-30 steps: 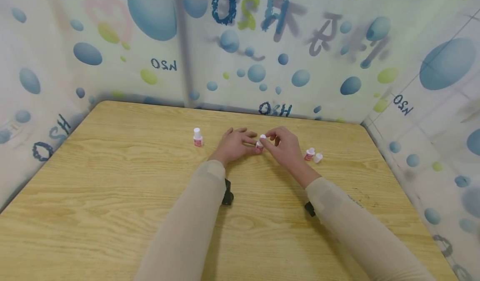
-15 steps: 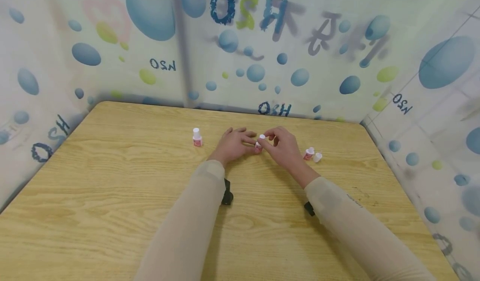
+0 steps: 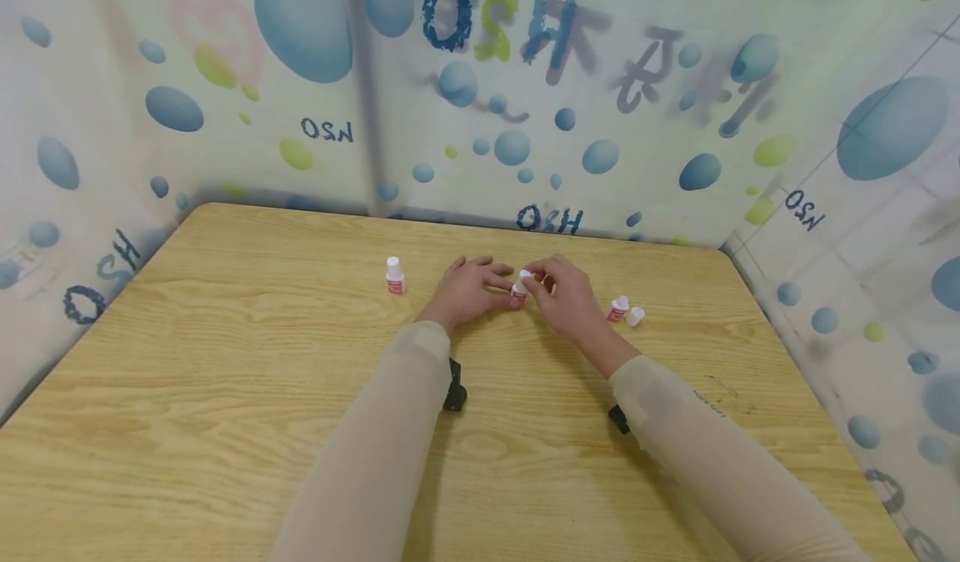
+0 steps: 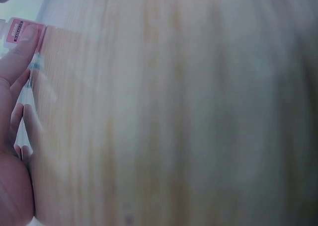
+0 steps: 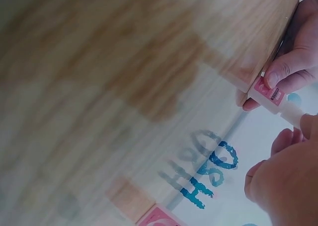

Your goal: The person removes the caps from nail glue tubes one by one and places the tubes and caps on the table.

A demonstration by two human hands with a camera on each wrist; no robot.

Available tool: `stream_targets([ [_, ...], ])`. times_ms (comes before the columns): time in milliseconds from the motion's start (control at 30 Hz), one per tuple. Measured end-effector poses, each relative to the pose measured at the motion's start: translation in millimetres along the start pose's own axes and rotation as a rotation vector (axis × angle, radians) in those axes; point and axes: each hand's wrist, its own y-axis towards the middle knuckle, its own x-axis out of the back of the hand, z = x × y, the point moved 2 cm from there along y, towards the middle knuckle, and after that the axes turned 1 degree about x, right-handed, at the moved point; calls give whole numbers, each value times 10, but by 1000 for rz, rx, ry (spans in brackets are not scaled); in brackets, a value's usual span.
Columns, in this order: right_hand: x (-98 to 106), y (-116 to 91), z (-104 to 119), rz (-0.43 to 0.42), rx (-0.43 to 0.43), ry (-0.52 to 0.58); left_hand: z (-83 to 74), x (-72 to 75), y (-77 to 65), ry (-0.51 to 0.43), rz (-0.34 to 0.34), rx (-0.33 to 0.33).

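Observation:
In the head view a small white bottle [image 3: 519, 295] with a pink-red label stands upright on the table. My left hand [image 3: 471, 289] rests at its left, holding its lower part between thumb and index finger, the other fingers spread. From the right, my right hand [image 3: 564, 295] pinches the white cap [image 3: 526, 275] at the bottle's top with thumb and fingertips. The right wrist view shows the held bottle [image 5: 267, 94] close, with the right fingers partly covering its cap. In the left wrist view the left thumb presses on the label of the bottle [image 4: 22, 31].
On the wooden table [image 3: 300, 429], a similar capped bottle [image 3: 395, 278] stands to the left. Right of my right hand is another bottle [image 3: 618, 309], shorter at the top, beside a loose white cap [image 3: 636, 317]. A patterned curtain [image 3: 465, 162] hangs behind the table.
The right fingers have shifted a little around the cap, now extending farther over its far side. The left hand and the held bottle stay in place.

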Motion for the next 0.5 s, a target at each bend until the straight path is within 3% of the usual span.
stream_targets([
  [133, 2, -4, -4, -2, 16, 15, -4, -4, 5, 2, 2, 4],
  [333, 5, -3, -27, -23, -64, 28, -19, 3, -10, -5, 1, 12],
  [500, -21, -12, -64, -55, -82, 53, -22, 4, -13, -10, -5, 9],
])
